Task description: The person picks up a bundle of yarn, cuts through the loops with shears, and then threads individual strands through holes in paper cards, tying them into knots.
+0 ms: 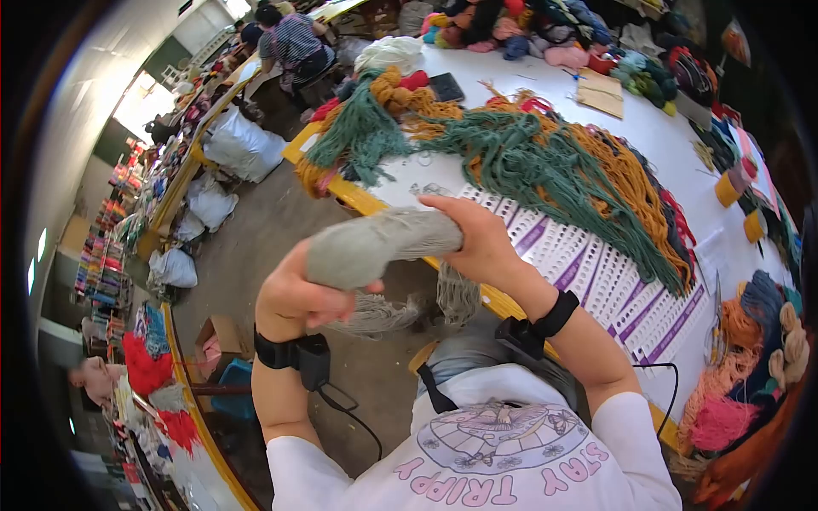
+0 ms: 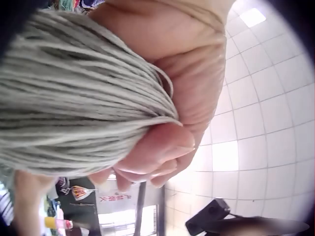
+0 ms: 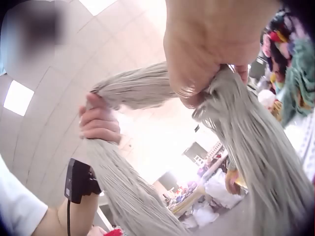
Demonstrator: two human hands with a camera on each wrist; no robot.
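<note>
A hank of grey yarn [image 1: 383, 243] stretches between my two hands, in front of my body. My left hand [image 1: 294, 289] grips one end of its loop, and in the left wrist view the strands [image 2: 74, 98] bunch tightly where the fingers curl round them. The other end is gripped by my right hand [image 1: 486, 243], beside the table edge. Below the hands the rest of the loop hangs slack; the right wrist view shows these drooping strands [image 3: 261, 147] and my left hand [image 3: 101, 120] across from them.
On the white table [image 1: 656, 162] lie green yarn [image 1: 537, 162] and mustard yarn [image 1: 613, 170], partly over a white-and-purple printed sheet [image 1: 588, 264]. Colourful yarn piles [image 1: 733, 341] sit at the right. White sacks [image 1: 243, 145] line the aisle, and a seated person [image 1: 294, 47] is farther back.
</note>
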